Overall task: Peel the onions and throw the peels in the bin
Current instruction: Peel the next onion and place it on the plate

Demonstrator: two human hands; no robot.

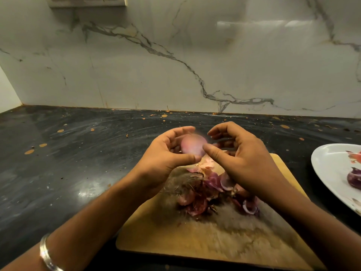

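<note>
Onion (193,144), pale pink and blurred, sits above the far edge of the wooden cutting board (175,235). My left hand (166,153) grips it, fingers and thumb curled round it. My right hand (242,155) is just beside it, fingers curled; whether the thumb touches, I cannot tell. Peels (207,192) lie heaped mid-board. White plate (324,165) at right holds a purple onion (354,179).

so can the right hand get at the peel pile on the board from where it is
Probably yes: the right hand hovers just above the onion peels on the cutting board, with nothing between. Its thumb touches the onion that the left hand grips.
</note>
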